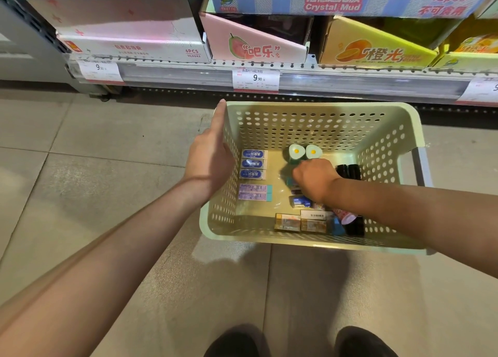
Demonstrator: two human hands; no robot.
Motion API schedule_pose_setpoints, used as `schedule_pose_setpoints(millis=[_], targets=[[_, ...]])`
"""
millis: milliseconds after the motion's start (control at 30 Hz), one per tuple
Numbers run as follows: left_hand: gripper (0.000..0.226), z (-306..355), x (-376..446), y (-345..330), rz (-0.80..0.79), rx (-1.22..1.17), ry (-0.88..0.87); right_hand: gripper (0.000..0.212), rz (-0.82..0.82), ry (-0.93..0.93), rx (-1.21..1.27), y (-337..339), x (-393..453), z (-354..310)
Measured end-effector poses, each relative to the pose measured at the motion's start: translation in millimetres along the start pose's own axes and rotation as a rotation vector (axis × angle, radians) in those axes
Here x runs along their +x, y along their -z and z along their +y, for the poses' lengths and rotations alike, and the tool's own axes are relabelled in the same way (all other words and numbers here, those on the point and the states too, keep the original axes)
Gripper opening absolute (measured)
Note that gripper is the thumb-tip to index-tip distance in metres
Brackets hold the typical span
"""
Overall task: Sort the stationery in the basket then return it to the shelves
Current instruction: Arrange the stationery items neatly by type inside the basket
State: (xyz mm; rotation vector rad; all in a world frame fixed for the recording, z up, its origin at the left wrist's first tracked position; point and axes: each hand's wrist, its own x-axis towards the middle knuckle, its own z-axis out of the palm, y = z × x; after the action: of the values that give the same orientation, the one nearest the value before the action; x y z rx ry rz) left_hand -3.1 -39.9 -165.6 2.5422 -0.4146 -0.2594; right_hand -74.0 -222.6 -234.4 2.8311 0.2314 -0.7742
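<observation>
Dark shoe tips point(237, 342) at bottom edge, on matte grey floor tiles point(80, 195); two bare forearms reaching forward from them toward pale green plastic basket point(323, 244), rigid, rounded at the rim, walls perforated with round holes, resting on the floor just before the shelf edge point(188, 73) with its paper price tags. Left hand point(208, 154) flat against the basket's left outer wall, fingers straight and pressed together, steadying. Right hand point(314, 180) inside the basket, knuckles up, fingers curled downward over small items; whether anything is pinched cannot be told. Step in hand, by judgement: sorting, well under way. Already grouped: three blue-labelled erasers point(253, 164) in a column, two purple-wrapped erasers point(254, 192) below, both sets boxy and glossy; two heart-shaped fried-egg pieces point(305, 151), smooth; black cylinders point(349, 172); gold-toned cartons point(300, 223). Next move likely calls for gathering the loose pieces under the right hand into like sets before any shelving.
</observation>
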Motion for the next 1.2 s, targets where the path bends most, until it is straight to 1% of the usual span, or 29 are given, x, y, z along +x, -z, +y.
schedule_pose_setpoints(millis=[133, 267, 333, 367, 433, 467, 533, 567, 600, 700, 767, 833, 867, 933, 967, 1067, 1133, 1200], targets=[[0.077, 0, 0, 0, 0.003, -0.002, -0.004, 0.014, 0.066, 0.061, 0.162, -2, 1, 2], [0.077, 0, 0, 0, -0.001, -0.010, -0.004, 0.022, 0.136, 0.156, 0.417, 5, 3, 2], [0.077, 0, 0, 0, 0.001, -0.006, -0.004, 0.022, 0.158, 0.176, 0.463, 12, 2, 0], [0.077, 0, 0, 0, 0.004, -0.001, -0.006, 0.026, 0.173, 0.193, 0.474, 15, 1, -2], [0.077, 0, 0, 0, 0.006, 0.001, -0.009, 0.042, 0.198, 0.227, 0.491, 18, -1, -4], [0.077, -1, 1, 0, 0.008, 0.000, -0.009, 0.043, 0.207, 0.246, 0.509, 18, -1, -6], [0.076, -2, 1, -1, 0.014, -0.001, -0.014, 0.030, 0.195, 0.267, 0.578, 17, 1, -8], [0.076, -2, 1, -1, 0.016, -0.004, -0.018, 0.025, 0.184, 0.254, 0.622, 15, 2, -10], [0.076, -3, 1, 0, 0.018, -0.007, -0.023, 0.023, 0.168, 0.229, 0.673, 14, 2, -12], [0.076, -3, 1, 0, 0.022, -0.010, -0.034, 0.027, 0.060, 0.145, 0.828, 15, 0, -20], [0.076, -2, 1, 0, 0.016, -0.016, -0.037, 0.025, -0.010, 0.099, 0.870, 15, -2, -23], [0.077, -2, 1, 0, 0.013, -0.016, -0.034, 0.022, -0.045, 0.053, 0.918, 14, 0, -26], [0.077, -3, 1, 0, 0.012, -0.017, -0.032, 0.018, -0.060, 0.015, 0.977, 12, 1, -29], [0.078, -3, 0, -1, 0.011, -0.018, -0.034, 0.009, -0.119, -0.093, 1.178, 9, 5, -35], [0.078, -3, 0, -1, 0.011, -0.019, -0.035, 0.008, -0.147, -0.149, 1.274, 8, 8, -38], [0.077, -4, 1, -1, 0.018, -0.009, -0.044, 0.016, -0.206, -0.273, 1.440, 7, 12, -49], [0.077, -4, 2, -2, 0.027, -0.009, -0.060, 0.019, -0.244, -0.336, 1.464, 6, 13, -55], [0.077, -5, 2, -2, 0.030, -0.018, -0.070, 0.020, -0.211, -0.344, 1.318, 3, 14, -61]])
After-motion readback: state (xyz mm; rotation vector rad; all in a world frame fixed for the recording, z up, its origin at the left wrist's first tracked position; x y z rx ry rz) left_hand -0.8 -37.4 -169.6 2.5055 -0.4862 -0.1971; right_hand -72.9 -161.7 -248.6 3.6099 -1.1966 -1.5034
